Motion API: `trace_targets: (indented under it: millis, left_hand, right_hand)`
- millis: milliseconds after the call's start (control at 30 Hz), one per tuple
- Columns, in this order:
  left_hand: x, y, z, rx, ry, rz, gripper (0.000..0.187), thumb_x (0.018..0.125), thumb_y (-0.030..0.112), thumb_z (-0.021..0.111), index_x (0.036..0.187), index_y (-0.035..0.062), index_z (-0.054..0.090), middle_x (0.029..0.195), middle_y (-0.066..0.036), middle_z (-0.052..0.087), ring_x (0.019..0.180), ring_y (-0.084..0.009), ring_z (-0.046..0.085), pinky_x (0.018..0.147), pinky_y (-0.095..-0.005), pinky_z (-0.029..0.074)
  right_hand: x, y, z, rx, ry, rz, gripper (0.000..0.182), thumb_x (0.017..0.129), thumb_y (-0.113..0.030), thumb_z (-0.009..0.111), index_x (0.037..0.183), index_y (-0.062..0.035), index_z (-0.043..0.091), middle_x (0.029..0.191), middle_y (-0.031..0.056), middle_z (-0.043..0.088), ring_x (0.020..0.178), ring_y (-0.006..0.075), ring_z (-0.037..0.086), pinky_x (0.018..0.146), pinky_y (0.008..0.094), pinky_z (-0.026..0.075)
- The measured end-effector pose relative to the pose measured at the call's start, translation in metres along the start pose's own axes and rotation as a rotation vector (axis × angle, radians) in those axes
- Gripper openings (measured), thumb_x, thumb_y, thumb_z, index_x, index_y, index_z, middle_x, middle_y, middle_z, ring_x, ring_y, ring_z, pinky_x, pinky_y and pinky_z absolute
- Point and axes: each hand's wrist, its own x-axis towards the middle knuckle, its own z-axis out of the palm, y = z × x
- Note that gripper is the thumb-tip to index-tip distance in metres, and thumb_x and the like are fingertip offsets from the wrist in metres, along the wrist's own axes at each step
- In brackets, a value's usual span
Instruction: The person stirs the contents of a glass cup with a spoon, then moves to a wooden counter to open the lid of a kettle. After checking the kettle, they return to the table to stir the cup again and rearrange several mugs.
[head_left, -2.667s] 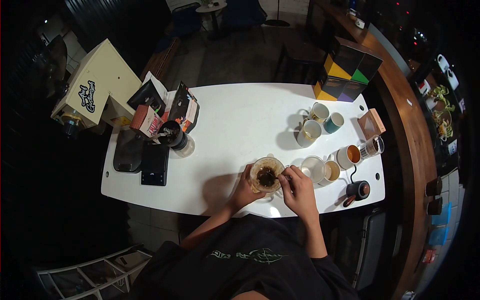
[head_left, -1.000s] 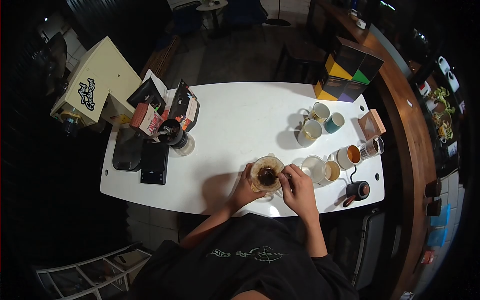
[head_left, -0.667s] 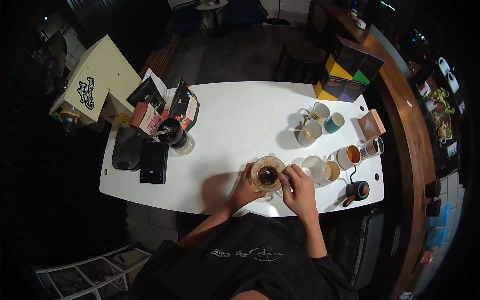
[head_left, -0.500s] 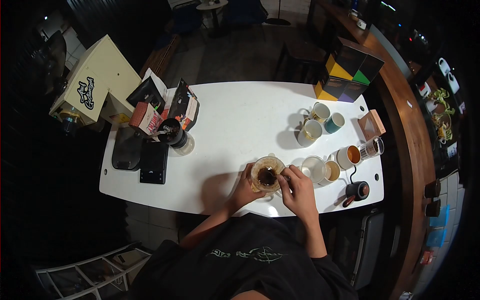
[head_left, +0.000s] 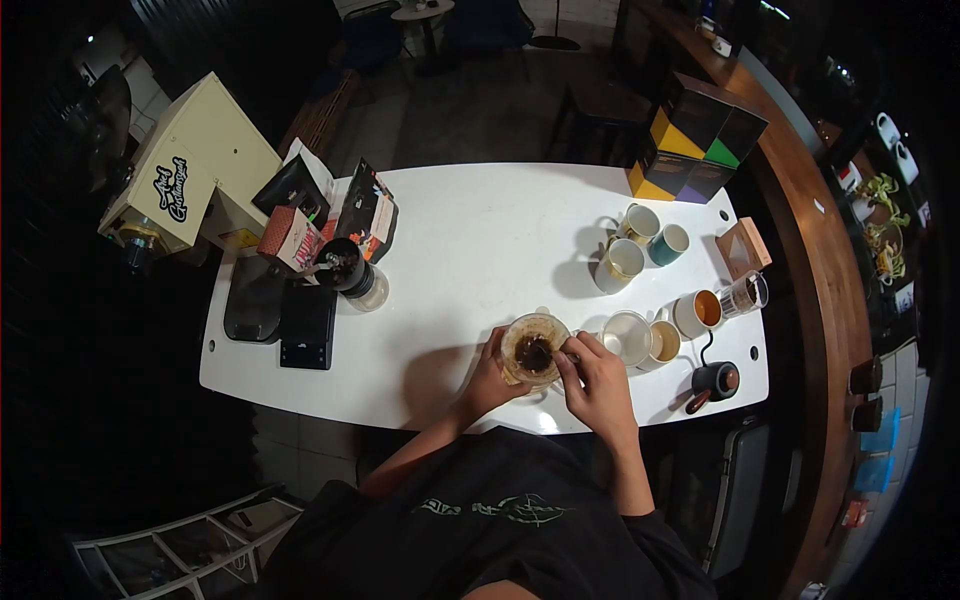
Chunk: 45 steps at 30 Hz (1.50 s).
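Observation:
A glass coffee dripper [head_left: 533, 349] with a paper filter and wet dark grounds stands near the front edge of the white table [head_left: 480, 240]. My left hand [head_left: 487, 378] grips its left side. My right hand [head_left: 596, 383] is at its right rim, fingers pinched on a thin stirring tool whose tip dips into the grounds; the tool itself is mostly hidden by my fingers.
Several mugs [head_left: 630, 245] and cups with coffee [head_left: 697, 312] stand to the right, with a small black kettle [head_left: 714, 381]. A hand grinder [head_left: 348, 270], coffee bags [head_left: 368, 212], a black scale [head_left: 308, 326] and a cream machine [head_left: 190, 170] sit at left. Coloured boxes [head_left: 695, 140] are at the back.
My right hand has made small stirring shifts at the dripper's rim, moving slightly left. My left hand and the dripper stay in place.

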Motion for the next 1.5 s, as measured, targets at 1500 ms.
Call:
trace_targets:
  millis: [1500]
  left_hand:
    - [0.001, -0.005, 0.0, -0.013, 0.002, 0.041, 0.101, 0.068, 0.004, 0.086, 0.146, -0.0002, 0.022, 0.139, -0.015, 0.045, 0.134, -0.0226, 0.046, 0.112, -0.0352, 0.04]
  right_hand:
    - [-0.001, 0.004, 0.0, 0.046, 0.009, 0.018, 0.011, 0.096, -0.008, 0.06, 0.09, 0.0019, 0.061, 0.076, 0.0136, 0.055, 0.054, 0.0264, 0.053, 0.053, 0.0362, 0.04]
